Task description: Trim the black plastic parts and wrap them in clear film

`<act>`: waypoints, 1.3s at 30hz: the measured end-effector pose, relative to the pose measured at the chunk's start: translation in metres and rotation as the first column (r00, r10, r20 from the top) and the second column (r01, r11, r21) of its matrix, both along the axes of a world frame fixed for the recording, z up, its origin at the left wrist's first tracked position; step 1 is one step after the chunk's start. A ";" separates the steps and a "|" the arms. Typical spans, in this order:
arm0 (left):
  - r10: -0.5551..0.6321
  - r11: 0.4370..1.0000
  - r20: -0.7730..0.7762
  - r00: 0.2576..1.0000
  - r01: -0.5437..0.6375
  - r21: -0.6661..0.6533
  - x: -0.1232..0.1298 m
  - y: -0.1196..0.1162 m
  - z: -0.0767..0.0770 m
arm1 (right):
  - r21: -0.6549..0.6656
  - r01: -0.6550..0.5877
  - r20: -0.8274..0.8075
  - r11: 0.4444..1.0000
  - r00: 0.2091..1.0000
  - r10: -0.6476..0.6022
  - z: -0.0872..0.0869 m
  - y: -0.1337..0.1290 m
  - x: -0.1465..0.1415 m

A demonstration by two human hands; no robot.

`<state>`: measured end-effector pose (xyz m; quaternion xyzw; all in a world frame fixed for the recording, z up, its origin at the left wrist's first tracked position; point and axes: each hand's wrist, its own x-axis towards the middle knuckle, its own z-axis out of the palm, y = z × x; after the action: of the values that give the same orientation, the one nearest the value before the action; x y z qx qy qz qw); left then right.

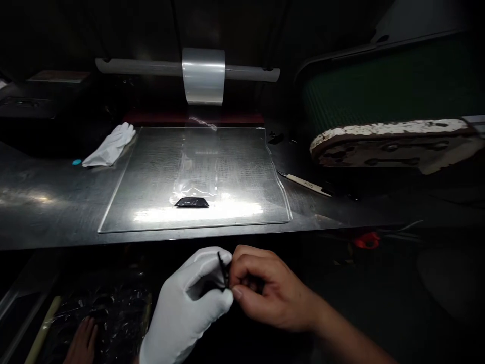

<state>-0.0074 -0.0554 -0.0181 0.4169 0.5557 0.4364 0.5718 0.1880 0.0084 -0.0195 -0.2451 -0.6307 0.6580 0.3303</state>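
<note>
My left hand (189, 303), in a white glove, pinches a thin black part (223, 270) between thumb and fingers, in front of the bench edge. The part is held nearly edge-on, so most of its shape is hidden. My bare right hand (269, 288) is closed, its thumb and curled forefinger pressed together at the right side of that part. Beyond the hands, a small black trapezoid piece (192, 202) lies on a clear sheet (242, 172) near its front edge. Clear film (197, 172) runs over the sheet from a roll (204, 76) behind it.
A white glove (109, 146) and a blue dot (77, 162) lie left on the metal bench (49, 202). A pale-handled knife (308, 185) lies right of the sheet, below a green belt conveyor (386, 86). Another person's hand (83, 341) rests over a plastic-lined tray (117, 323) at lower left.
</note>
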 end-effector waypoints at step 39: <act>-0.062 0.998 -0.232 0.971 0.057 -0.030 0.044 0.040 0.043 | -0.581 -0.128 -0.558 0.804 0.781 -0.279 -0.044 -0.048 -0.004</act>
<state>0.0365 -0.0154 0.0248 0.4752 0.6111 0.3608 0.5202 0.1844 -0.0391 -0.0632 -0.1319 -0.2392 0.8486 0.4531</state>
